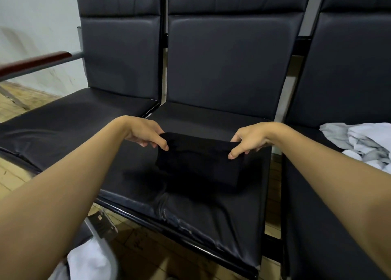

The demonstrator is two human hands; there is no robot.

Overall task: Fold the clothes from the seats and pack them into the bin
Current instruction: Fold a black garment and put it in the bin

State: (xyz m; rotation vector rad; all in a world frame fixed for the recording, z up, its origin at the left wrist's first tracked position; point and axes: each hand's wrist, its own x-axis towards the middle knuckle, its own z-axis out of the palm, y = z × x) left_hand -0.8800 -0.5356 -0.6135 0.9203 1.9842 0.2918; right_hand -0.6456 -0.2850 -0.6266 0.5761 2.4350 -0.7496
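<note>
A folded black garment [198, 163] hangs just above the middle seat [222, 222] of a row of black padded chairs. My left hand [146, 134] pinches its upper left corner between thumb and fingers. At the upper right corner my right hand [246, 142] pinches it the same way. The garment's lower edge touches or nearly touches the seat cushion; which one I cannot tell. At the bottom left a grey bin [105, 248] shows only its rim, with white cloth [88, 262] inside.
A crumpled white and grey garment [364, 144] lies on the right seat. The left seat [69, 118] holds nothing. A wooden armrest [33, 62] juts out at the far left. The floor below is wood-patterned, and a pale wall stands behind the chairs.
</note>
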